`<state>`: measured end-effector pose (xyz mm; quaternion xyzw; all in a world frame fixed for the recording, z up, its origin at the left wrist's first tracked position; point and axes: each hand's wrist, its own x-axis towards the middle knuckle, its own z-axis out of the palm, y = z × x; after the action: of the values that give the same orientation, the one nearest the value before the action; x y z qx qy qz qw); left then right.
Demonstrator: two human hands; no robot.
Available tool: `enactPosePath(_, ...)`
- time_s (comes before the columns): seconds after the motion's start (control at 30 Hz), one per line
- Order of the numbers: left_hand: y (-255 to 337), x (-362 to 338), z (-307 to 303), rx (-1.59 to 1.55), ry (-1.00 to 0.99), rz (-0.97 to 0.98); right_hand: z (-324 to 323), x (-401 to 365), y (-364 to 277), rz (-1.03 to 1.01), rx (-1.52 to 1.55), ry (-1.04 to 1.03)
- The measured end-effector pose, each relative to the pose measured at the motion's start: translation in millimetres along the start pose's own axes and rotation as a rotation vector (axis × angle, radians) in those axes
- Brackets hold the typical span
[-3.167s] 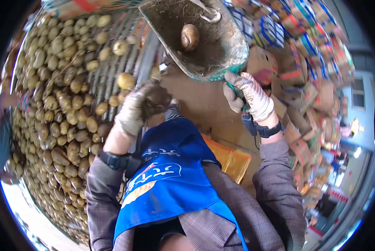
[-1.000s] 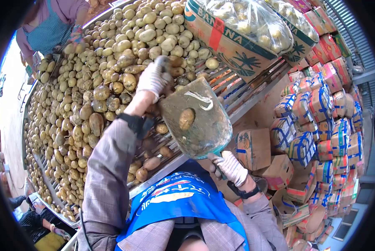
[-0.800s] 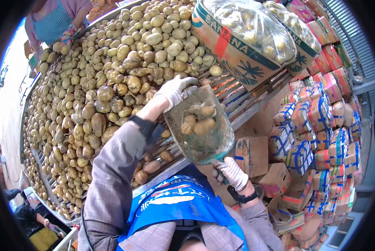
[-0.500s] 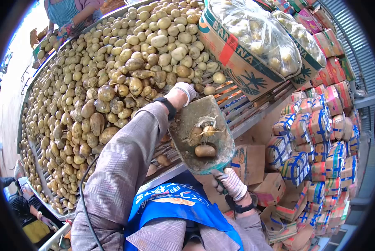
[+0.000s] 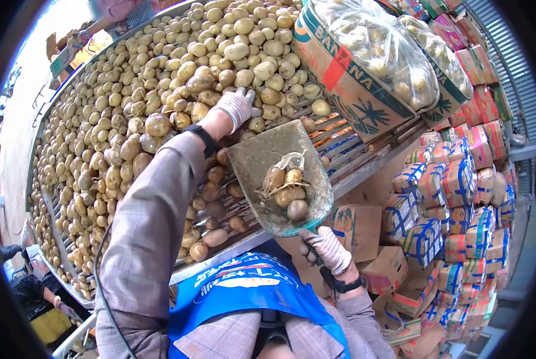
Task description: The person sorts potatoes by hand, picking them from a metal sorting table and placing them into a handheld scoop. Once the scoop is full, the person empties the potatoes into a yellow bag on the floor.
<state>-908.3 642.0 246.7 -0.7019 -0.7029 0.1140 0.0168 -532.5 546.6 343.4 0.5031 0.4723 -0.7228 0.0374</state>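
Observation:
My right hand [image 5: 329, 250], in a striped work glove, is closed around the handle of a dirty green scoop [image 5: 250, 170]. The scoop lies tilted over the edge of a slatted table. Several potatoes [image 5: 289, 195] with pale stringy roots sit in it. Beyond the scoop, my left hand [image 5: 235, 109], gloved too, reaches onto the potato heap [image 5: 190, 69]. Its fingers are spread against the potatoes at the heap's edge, and I see nothing held in it.
A banana carton [image 5: 351, 78] with a bag of potatoes [image 5: 387, 54] stands on the table slats [image 5: 339, 149]. To the right are stacked strapped boxes [image 5: 453, 179] and open cartons [image 5: 387, 269] on the floor. Other people work at upper left and lower left.
My left hand has moved from beside the scoop up and left onto the heap. Potatoes in the scoop have shifted, and more show there. My right hand keeps hold of the handle.

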Motion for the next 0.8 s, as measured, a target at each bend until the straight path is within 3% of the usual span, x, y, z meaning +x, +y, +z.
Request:
enactPosePath(0.07, 0, 19, 11, -0.267, -0.007, -0.137, -2, -2, 2, 0.027, -0.015, 0.032)
enactPosePath(0.1, 6, 18, 6, -0.416, 0.1, -0.239, -3, -3, 3, 0.042, -0.02, 0.047)
enactPosePath(0.2, -3, 7, -12, -0.655, 0.047, -0.175, -10, 0, 13, 0.005, -0.053, 0.021)
enactPosePath(0.23, -1, -6, -20, -0.588, 0.24, -0.012, -10, 0, 12, 0.002, -0.04, 0.013)
enactPosePath(0.33, 25, -46, -54, -0.839, 0.364, 0.195, -6, 3, 12, 0.004, -0.041, 0.033)
enactPosePath(0.4, 56, -80, -69, -0.764, 0.292, 0.358, -4, 0, 3, -0.01, -0.102, 0.007)
enactPosePath(0.43, 62, -89, -62, -0.901, 0.257, 0.51, -6, 2, 9, 0.013, -0.118, 0.018)
enactPosePath(0.47, 68, -99, -62, -0.754, 0.418, 0.487, -11, 4, 15, 0.03, -0.138, 0.029)
enactPosePath(0.53, 59, -116, -64, -0.78, 0.498, 0.217, -24, -1, 25, 0.058, -0.159, 0.054)
enactPosePath(0.57, 56, -121, -57, -0.686, 0.467, 0.055, -30, -7, 30, 0.076, -0.143, 0.064)
enactPosePath(0.6, 53, -123, -50, -0.577, 0.298, -0.034, -37, -11, 35, 0.041, -0.131, 0.046)
enactPosePath(0.67, 53, -119, -43, -0.595, 0.139, 0.044, -49, -19, 35, 0.048, -0.166, 0.051)
enactPosePath(0.8, 63, -91, -38, -0.202, -0.267, 0.081, -66, -27, 37, 0.021, -0.299, 0.007)
